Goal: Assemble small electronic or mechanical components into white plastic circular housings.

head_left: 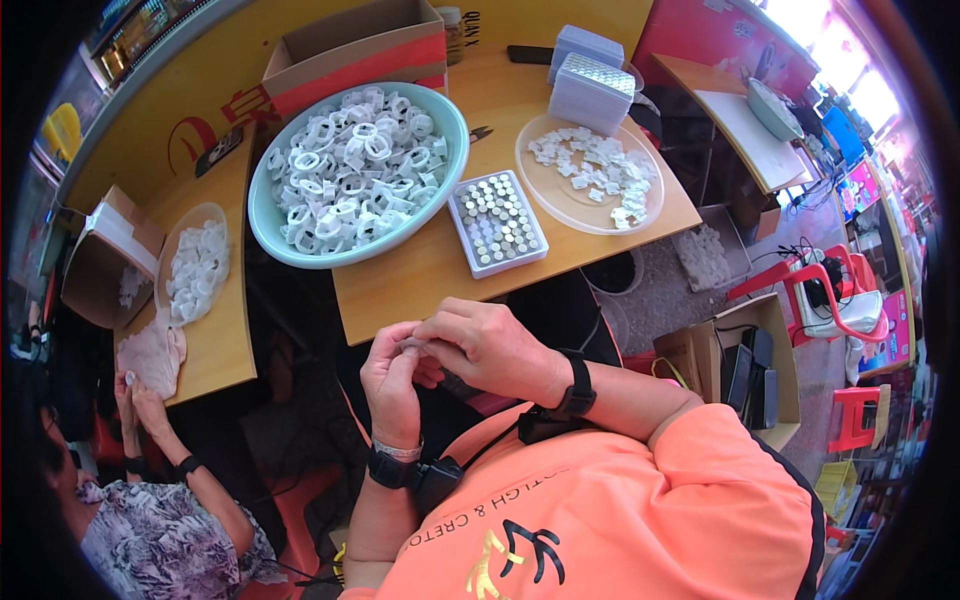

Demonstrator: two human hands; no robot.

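Note:
My left hand (390, 388) and my right hand (495, 348) meet just in front of the near table edge, fingers pinched together. Between the fingertips shows a bit of a small pale plastic part (412, 343); the fingers cover most of it. Beyond my hands stands a white tray (483, 268) with rows of small round silvery discs (500, 222), some of its slots without discs. To its left, a large mint-green basin (455, 190) is heaped with white ring-shaped plastic parts (355, 165). A round clear plate (535, 180) at its right bears small white pieces (600, 165).
Stacked white trays (592, 90) stand behind the plate, a cardboard box (350, 45) behind the basin. At the left, a co-worker's hands (140, 400) handle a small white part beside a plate of white parts (200, 260). An open carton (780, 400) stands low at the right.

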